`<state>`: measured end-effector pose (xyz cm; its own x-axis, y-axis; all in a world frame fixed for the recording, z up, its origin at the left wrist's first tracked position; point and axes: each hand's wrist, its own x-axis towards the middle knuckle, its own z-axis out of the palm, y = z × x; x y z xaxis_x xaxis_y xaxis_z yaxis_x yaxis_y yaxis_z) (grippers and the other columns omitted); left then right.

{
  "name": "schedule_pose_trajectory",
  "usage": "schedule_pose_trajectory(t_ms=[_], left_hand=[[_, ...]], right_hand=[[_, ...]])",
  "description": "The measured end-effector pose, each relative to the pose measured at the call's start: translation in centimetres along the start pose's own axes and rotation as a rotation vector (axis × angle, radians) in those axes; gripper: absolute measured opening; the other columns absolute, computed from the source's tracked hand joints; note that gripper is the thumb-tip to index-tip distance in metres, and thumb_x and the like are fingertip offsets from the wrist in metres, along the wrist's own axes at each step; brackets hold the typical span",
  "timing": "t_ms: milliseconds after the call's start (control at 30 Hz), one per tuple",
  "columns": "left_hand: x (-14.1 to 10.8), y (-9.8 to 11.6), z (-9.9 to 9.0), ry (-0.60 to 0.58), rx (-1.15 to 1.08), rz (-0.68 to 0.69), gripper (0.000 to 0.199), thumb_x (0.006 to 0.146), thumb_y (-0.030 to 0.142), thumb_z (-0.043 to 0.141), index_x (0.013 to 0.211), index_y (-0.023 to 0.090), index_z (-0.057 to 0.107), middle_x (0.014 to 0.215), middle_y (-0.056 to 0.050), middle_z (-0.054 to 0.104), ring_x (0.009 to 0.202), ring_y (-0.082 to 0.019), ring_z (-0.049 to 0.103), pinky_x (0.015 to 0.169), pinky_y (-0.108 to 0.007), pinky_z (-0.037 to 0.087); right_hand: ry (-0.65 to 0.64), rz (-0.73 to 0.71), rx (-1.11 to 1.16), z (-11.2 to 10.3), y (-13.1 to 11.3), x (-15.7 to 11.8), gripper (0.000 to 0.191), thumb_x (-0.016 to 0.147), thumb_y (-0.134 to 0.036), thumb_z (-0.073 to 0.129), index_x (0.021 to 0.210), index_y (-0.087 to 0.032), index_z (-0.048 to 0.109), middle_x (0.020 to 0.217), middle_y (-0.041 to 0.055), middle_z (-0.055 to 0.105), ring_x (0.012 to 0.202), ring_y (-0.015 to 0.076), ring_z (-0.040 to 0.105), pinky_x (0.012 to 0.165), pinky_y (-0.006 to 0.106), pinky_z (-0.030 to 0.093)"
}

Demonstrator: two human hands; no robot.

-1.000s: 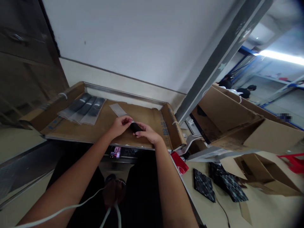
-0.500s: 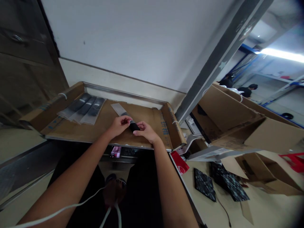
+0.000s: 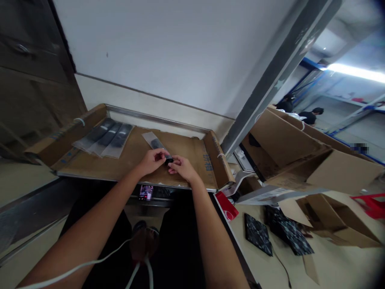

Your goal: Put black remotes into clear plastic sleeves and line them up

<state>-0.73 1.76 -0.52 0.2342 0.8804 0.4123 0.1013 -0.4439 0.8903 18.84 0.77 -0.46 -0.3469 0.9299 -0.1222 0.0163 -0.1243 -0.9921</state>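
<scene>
1. My left hand is nearly closed, thumb and fingertips pinching a narrow, see-through plastic sleeve near its close end. My right hand is half curled, fingertips at the end of a long, narrow black item. Can't tell if they're really gripping it or just touching.

2. The black item looks mostly inside the sleeve, just its near end poking out between my hands, and it all slants across the brown cardboard liner.

3. What could go wrong, imo: thin plastic like that bunches up or splits if the black end catches the opening and gets shoved at an angle. If my left pinch is too light, the whole sleeve could just skate away over the cardboard.

4. Three filled clear sleeves overlap on the left side of the liner. A wide elbow swing could mess them up.

5. Also, a white cord crosses above my left forearm, so it might snag if I reach out.
</scene>
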Motion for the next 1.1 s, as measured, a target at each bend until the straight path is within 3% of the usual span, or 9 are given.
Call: schedule_pose_trajectory(t_ms=[200,300,433,533,633,733,900,1100], left_hand=[[-0.1,0.3,-0.1,-0.029,-0.021,-0.008,0.022,0.077,0.018,0.065,0.098,0.015,0.072,0.074,0.003,0.055,0.07,-0.011,0.053,0.068,-0.024,0.043],[-0.1,0.5,-0.1,-0.065,-0.029,-0.01,0.024,0.077,0.018,0.064,0.1,0.015,0.072,0.073,0.004,0.052,0.069,-0.011,0.051,0.068,-0.024,0.042],[-0.1,0.4,-0.2,-0.123,-0.047,-0.02,0.027,0.077,0.019,0.065,0.102,0.015,0.072,0.072,0.005,0.049,0.068,-0.011,0.048,0.068,-0.024,0.04],[-0.1,0.3,-0.2,-0.144,-0.069,-0.036,0.028,0.076,0.021,0.066,0.103,0.015,0.072,0.071,0.005,0.046,0.067,-0.011,0.047,0.068,-0.024,0.04],[-0.1,0.4,-0.2,-0.158,-0.085,-0.048,0.029,0.075,0.021,0.067,0.103,0.015,0.072,0.07,0.006,0.045,0.066,-0.01,0.046,0.068,-0.024,0.04],[-0.2,0.6,-0.3,-0.165,-0.102,-0.058,0.029,0.074,0.021,0.068,0.102,0.015,0.072,0.07,0.006,0.044,0.066,-0.01,0.046,0.068,-0.024,0.04],[-0.4,1.0,-0.6,-0.199,-0.163,-0.102,0.03,0.074,0.023,0.071,0.102,0.015,0.072,0.07,0.006,0.043,0.066,-0.01,0.045,0.068,-0.024,0.041],[-0.5,1.2,-0.6,-0.2,-0.229,-0.135,0.03,0.069,0.021,0.074,0.099,0.016,0.074,0.07,0.006,0.047,0.067,-0.01,0.051,0.069,-0.024,0.044]], right_hand=[[0.113,0.02,-0.07,0.9,0.0,0.6,0.026,0.082,-0.02,0.074,0.103,-0.016,0.059,0.074,-0.0025,0.07,0.053,0.01,0.066,0.05,0.019,0.056],[0.212,-0.01,-0.19,1.7,0.1,1.0,0.016,0.084,-0.018,0.07,0.097,-0.016,0.061,0.071,-0.0037,0.066,0.047,0.008,0.061,0.042,0.016,0.049],[0.337,-0.045,-0.396,2.6,0.2,1.0,0.013,0.084,-0.016,0.067,0.097,-0.016,0.066,0.083,0.0005,0.069,0.046,0.0068,0.058,0.04,0.016,0.045],[0.411,-0.104,-0.589,3.0,0.0,0.9,0.012,0.084,-0.018,0.068,0.096,-0.016,0.069,0.087,0.0027,0.072,0.054,0.0097,0.062,0.05,0.019,0.049],[0.475,-0.184,-0.814,3.3,-0.3,0.7,0.01,0.084,-0.021,0.07,0.093,-0.017,0.072,0.088,0.006,0.075,0.077,0.0157,0.068,0.071,0.024,0.052],[0.483,-0.159,-0.955,3.8,-0.8,0.5,0.016,0.086,-0.026,0.068,0.098,-0.018,0.074,0.093,0.0094,0.076,0.087,0.0198,0.07,0.077,0.027,0.05],[0.485,-0.031,-1.108,4.7,-1.5,0.3,0.026,0.084,-0.027,0.067,0.107,-0.02,0.074,0.097,0.0128,0.076,0.087,0.0242,0.071,0.072,0.029,0.049],[0.467,-0.014,-1.196,4.9,-1.7,0.6,0.022,0.089,-0.029,0.062,0.106,-0.022,0.075,0.097,0.0136,0.076,0.088,0.0258,0.071,0.071,0.03,0.047]])
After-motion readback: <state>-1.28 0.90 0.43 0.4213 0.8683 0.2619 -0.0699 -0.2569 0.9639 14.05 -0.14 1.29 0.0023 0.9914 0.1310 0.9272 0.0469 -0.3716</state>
